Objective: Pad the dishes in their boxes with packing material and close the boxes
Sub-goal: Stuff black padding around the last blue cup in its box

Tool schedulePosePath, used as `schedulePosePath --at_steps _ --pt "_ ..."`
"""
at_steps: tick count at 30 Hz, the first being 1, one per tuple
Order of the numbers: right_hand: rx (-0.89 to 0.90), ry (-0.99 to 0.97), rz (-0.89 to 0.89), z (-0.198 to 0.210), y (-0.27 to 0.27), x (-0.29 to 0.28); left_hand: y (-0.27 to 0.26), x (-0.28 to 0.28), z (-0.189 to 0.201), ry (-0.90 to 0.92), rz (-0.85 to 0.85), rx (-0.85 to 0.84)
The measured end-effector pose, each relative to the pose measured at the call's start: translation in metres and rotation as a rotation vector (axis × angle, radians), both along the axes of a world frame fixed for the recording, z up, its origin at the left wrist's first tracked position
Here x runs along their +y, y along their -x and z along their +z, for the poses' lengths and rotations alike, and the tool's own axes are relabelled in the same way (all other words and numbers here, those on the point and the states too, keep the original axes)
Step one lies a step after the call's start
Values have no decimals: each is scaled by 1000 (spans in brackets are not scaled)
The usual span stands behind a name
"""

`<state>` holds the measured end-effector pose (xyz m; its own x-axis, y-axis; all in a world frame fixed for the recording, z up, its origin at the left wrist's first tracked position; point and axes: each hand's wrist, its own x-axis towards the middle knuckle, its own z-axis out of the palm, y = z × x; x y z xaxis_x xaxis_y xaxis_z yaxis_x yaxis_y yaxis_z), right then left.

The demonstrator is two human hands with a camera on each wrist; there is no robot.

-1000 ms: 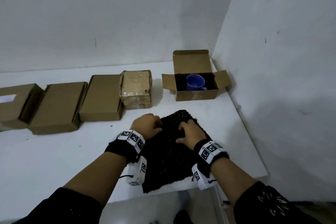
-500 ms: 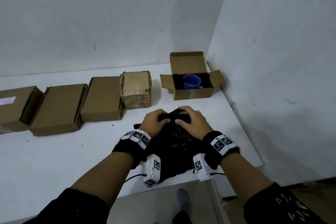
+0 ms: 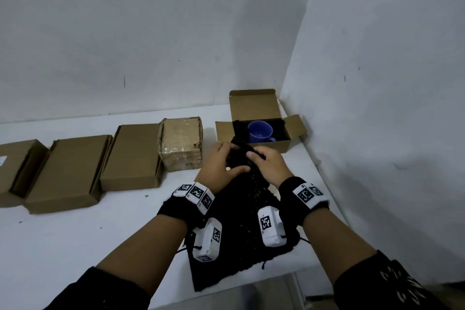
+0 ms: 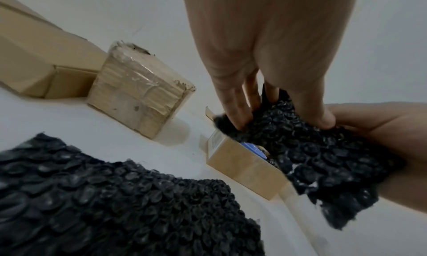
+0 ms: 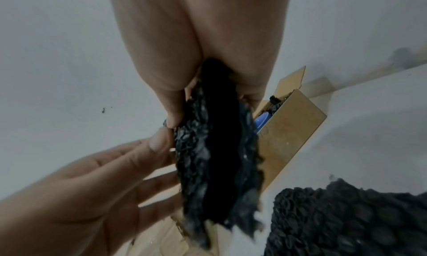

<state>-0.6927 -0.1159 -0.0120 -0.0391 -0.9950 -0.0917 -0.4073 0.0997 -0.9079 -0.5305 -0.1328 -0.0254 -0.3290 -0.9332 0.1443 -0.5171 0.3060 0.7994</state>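
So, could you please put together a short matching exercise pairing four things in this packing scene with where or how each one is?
Things:
1. blue mug
2. bubble wrap piece
3. taped box
4. bubble wrap sheet

States:
A. lying flat at the table's near edge
B. sealed, left of the open box
C. standing inside the open box
D. held by the left hand and right hand

Pairs: 1-C, 2-D, 3-B, 4-A
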Motion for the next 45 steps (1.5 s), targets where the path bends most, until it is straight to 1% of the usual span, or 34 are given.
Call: schedulePosePath --at_steps 4,6,8,10,12,14,15,17,19,21,23,26,29,31,34,35,37,38,39,42,43,45 --pt "-98 -9 28 2 9 -19 10 -20 1 -162 -42 41" --pt "-146 -23 12 6 12 -27 13 -31 -3 -153 -17 33" --pt "-145 29 11 7 20 -38 16 -43 -4 -135 4 39" --pt "-101 65 102 8 28 -45 16 -50 -4 -96 2 38" --pt "-108 51 257 9 34 -55 18 -60 -5 -69 15 33" --pt "-125 29 318 10 38 -65 20 -68 -6 -88 38 74" --pt "-126 30 312 11 39 -70 21 -72 -8 -101 65 113" --pt "-103 63 228 8 42 -80 23 -77 -11 -121 145 192" --pt "-3 112 78 2 47 -94 24 -83 -17 -115 220 210" --pt "160 138 -35 -4 48 -106 23 -90 -25 -91 272 103" --pt "286 181 -57 -14 44 -113 22 -96 -35 -106 267 -33" --pt "444 218 19 -34 34 -118 24 -101 -46 -148 245 -156" --pt "602 205 186 -49 27 -119 27 -104 -52 -182 238 -189" --pt "720 206 249 -52 24 -118 27 -104 -55 -191 236 -188" --pt "707 134 243 -48 21 -115 26 -104 -58 -189 230 -162" --pt "780 108 274 -48 19 -113 26 -104 -59 -190 228 -157" --pt "994 80 383 -53 18 -110 26 -106 -59 -195 223 -152" --pt "1044 77 412 -55 17 -109 26 -106 -58 -201 218 -149" --pt "1051 64 421 -55 17 -110 25 -106 -58 -204 207 -151" --pt "938 -28 421 -47 15 -112 20 -103 -55 -191 158 -165" --pt "884 -21 392 -42 15 -110 18 -99 -53 -172 151 -158" --pt "789 66 287 -35 16 -103 11 -89 -49 -111 157 -121"
